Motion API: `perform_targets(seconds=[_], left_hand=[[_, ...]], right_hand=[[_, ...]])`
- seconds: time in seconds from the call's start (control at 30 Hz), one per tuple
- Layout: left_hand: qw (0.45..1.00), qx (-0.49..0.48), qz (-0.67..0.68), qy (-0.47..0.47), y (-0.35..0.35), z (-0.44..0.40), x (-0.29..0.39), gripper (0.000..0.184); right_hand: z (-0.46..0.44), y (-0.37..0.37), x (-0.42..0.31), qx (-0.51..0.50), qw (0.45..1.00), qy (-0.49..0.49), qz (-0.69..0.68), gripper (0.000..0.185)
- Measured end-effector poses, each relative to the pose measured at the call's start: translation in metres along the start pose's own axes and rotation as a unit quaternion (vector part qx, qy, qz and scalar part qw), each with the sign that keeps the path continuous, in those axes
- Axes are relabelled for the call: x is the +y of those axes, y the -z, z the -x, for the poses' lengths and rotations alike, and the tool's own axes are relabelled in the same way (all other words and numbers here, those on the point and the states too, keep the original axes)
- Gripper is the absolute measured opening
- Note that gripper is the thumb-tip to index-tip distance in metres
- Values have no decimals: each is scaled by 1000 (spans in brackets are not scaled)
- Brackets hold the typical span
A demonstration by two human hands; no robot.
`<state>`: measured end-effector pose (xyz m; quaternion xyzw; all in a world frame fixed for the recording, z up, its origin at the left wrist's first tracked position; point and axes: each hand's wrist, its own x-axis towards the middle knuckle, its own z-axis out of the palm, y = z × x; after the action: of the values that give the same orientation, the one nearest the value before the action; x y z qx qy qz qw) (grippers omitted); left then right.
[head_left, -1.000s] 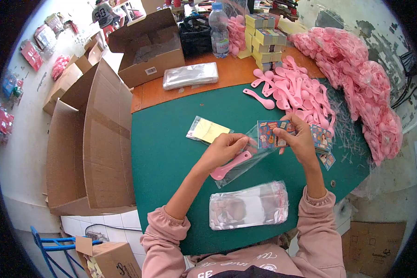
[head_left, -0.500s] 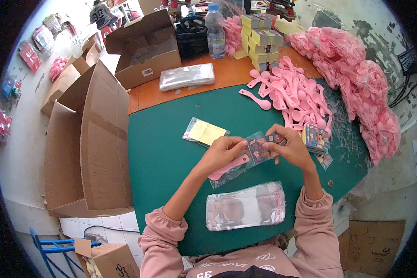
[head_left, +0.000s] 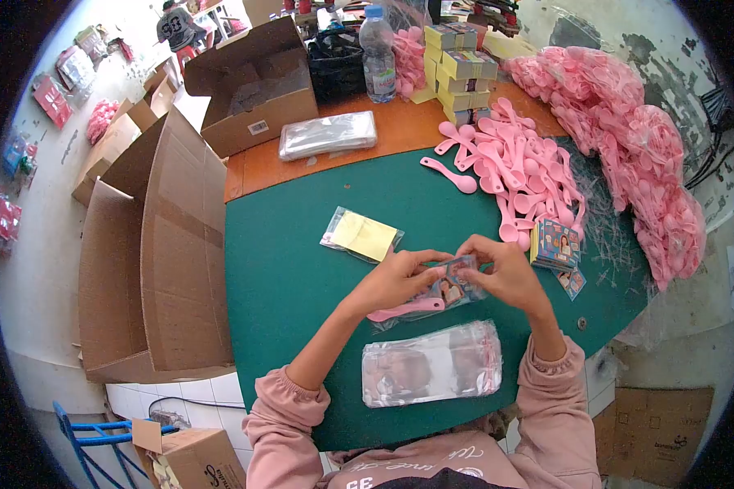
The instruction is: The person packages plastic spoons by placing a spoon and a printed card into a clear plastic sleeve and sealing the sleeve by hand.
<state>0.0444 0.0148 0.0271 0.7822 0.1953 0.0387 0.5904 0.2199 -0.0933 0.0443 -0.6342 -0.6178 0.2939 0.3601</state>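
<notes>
Over the green table mat, my left hand (head_left: 400, 281) is closed on a clear plastic bag (head_left: 467, 298). A pink spoon (head_left: 416, 308) lies in the bag, its bowl end hidden below my left hand. My right hand (head_left: 504, 273) pinches the bag's right end, where a printed colour card (head_left: 450, 288) shows through the film. Fingers cover part of the card. Just beyond my left hand lies a packed bag with a yellow card (head_left: 367, 234). A stack of printed cards (head_left: 556, 244) sits right of my right hand, and a pile of flat clear bags (head_left: 432, 364) is nearer my body.
Loose pink spoons (head_left: 522, 167) are heaped at the back right, beside large bundles of bagged spoons (head_left: 628, 122). Card stacks (head_left: 465, 73), a water bottle (head_left: 378, 57) and a bag pack (head_left: 329, 135) stand along the back. An open carton (head_left: 183, 269) borders the left edge.
The card has moved left, deeper into the bag, and my right hand has shifted from the card to the bag's end. The spoon has turned flatter.
</notes>
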Motion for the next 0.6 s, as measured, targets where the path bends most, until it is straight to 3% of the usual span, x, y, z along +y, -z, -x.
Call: perform_targets(seconds=[0.23,0.3,0.43,0.5,0.53,0.6], left_hand=[[993,75,-63,-67,-10,4,1,47],[995,54,-81,-21,-9,8,14,51],[992,-61,-105,21,22,11,6,53],[988,-97,58,-109,37,12,-10,58],[985,-83,56,-142,41,10,-16,62],[986,-76,101,-108,45,13,-15,63]], right_hand=[[-3,-8,-8,8,1000,6,8,21],[-2,-4,-5,-96,989,-85,-67,22],[0,2,15,-56,984,-59,-157,23],[0,8,17,5,982,-119,-147,24],[-1,9,15,7,982,-118,-147,24],[-1,9,5,-17,955,-145,-259,21]])
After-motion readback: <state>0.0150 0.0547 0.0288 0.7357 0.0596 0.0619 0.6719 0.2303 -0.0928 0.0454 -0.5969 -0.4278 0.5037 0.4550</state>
